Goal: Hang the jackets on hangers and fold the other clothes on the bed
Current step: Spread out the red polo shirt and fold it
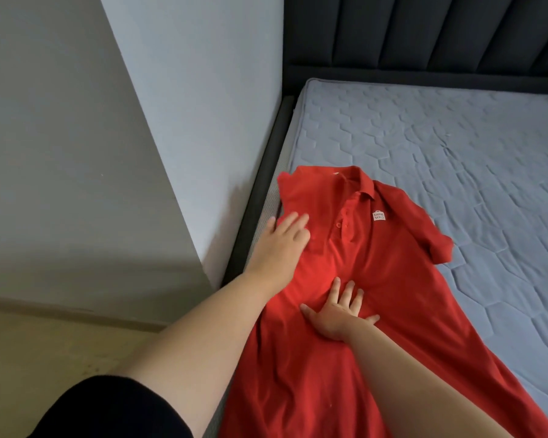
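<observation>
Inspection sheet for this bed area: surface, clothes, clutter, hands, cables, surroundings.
Surface: bare grey quilted mattress, lightly creased.
Job's things: one red polo shirt lying front up, wrinkled, collar toward the headboard, one sleeve spread on the mattress; no jackets or hangers seen.
Clutter: nothing seen.
Hands: left hand flat on the shirt's shoulder by the mattress edge; right hand flat, fingers spread, on the shirt's middle.
Cables: nothing seen.
Surroundings: dark bed frame, pale wall, beige floor.
</observation>
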Available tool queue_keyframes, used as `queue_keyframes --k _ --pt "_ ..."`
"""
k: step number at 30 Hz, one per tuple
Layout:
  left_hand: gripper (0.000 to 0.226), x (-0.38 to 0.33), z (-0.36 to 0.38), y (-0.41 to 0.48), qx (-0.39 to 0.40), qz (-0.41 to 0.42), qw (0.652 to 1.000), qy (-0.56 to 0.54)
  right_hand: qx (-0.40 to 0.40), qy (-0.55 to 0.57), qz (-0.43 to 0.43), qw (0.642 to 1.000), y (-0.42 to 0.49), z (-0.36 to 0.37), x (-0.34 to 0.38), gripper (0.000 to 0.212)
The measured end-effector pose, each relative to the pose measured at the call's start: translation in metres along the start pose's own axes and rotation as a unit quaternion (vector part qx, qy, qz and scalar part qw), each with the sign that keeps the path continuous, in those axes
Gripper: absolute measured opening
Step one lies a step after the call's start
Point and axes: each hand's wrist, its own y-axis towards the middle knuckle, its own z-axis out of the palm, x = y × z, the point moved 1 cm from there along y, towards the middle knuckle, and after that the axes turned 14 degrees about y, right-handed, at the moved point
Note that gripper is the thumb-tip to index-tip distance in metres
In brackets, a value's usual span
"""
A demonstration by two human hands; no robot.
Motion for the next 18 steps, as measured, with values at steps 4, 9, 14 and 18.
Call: queue_keyframes --k 4,9,14,18 --pt "0.067 -0.003 0.024 -0.035 0.062 -0.106 0.992 -0.009 -0.008 -0.003 -0.002 1.000 0.001 0.003 -0.001 0.104" --pt "0.054 0.002 0.025 -0.056 0.125 -0.350 0.892 -0.256 -0.019 -0.008 -0.003 1.000 0.000 0.002 0.000 0.104" --pt "0.027 0.010 0.027 -0.081 0.156 -0.362 0.867 -0.305 -0.032 -0.006 -0.002 0.999 0.003 0.004 -0.001 0.104" --pt "0.043 0.011 0.024 -0.097 0.161 -0.415 0.805 -0.392 -0.054 0.001 -0.010 0.998 0.003 0.005 -0.003 0.106"
